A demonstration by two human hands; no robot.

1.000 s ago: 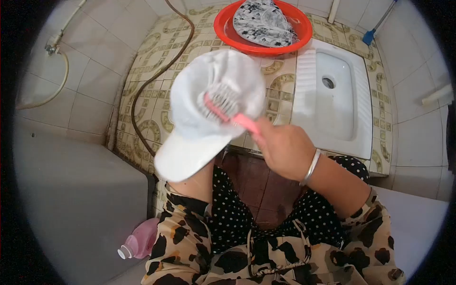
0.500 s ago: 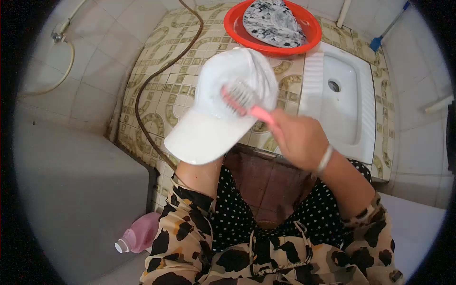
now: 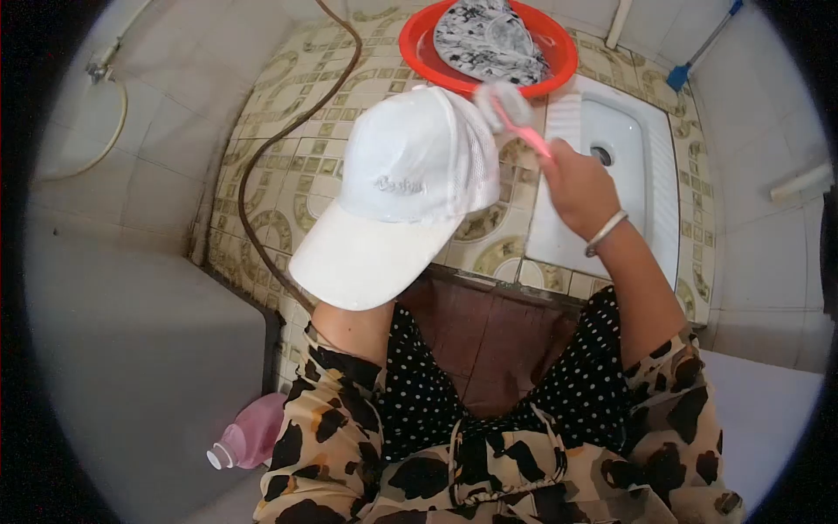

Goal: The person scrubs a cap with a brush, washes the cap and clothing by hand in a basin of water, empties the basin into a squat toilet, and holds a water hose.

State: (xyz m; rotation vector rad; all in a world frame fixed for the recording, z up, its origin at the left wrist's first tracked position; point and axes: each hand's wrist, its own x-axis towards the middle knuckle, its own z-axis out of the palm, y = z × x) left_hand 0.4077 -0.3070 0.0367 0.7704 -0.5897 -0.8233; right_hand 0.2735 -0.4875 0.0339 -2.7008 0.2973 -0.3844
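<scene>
A white cap with raised lettering on its front sits over the end of my left forearm, brim pointing down and left. The cap hides my left hand, so its fingers cannot be seen. My right hand, with a bracelet at the wrist, is closed around the handle of a pink brush. The blurred brush head is raised just right of the cap's crown, bristles not clearly visible, near the rim of the red basin.
A black-and-white patterned fabric item lies in the basin. Right of it is a white squat toilet. A brown hose curves over the tiles. At lower left, a pink bottle lies beside a grey surface. A blue brush leans at the back right.
My right hand has lifted the brush off the cap's front and moved it up and right. The lettering is now uncovered, and the cap has turned slightly.
</scene>
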